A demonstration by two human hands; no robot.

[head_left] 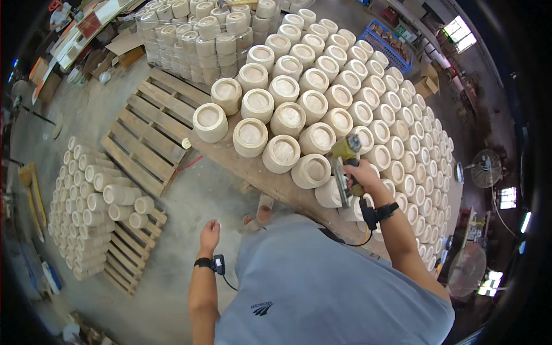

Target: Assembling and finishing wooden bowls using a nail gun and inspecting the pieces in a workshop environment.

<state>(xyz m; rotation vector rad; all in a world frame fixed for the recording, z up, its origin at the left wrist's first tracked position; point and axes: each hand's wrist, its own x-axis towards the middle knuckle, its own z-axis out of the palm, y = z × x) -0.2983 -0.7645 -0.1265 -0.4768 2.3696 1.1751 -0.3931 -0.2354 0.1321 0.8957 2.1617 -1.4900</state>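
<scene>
My right hand [363, 177] grips a yellow-green nail gun [345, 150] with a silver magazine, held over the near edge of a wooden table [221, 154]. Under and around the tool stand many pale round wooden blocks [283, 153], each with a round recess in its top. The nearest block [311, 171] is just left of the tool. My left hand [210, 233] hangs over the floor, apart from everything, its fingers curled in with nothing seen in them. A black band with a small device sits on each wrist.
Left of the table lies a wooden pallet [146, 129]. Another pallet [129, 253] carries stacked pale cylinders [86, 201]. Behind, wrapped blocks [195, 43] are piled. A blue crate [386, 46] stands beyond the table; fans [484, 168] are at the right. A person [59, 16] is far left.
</scene>
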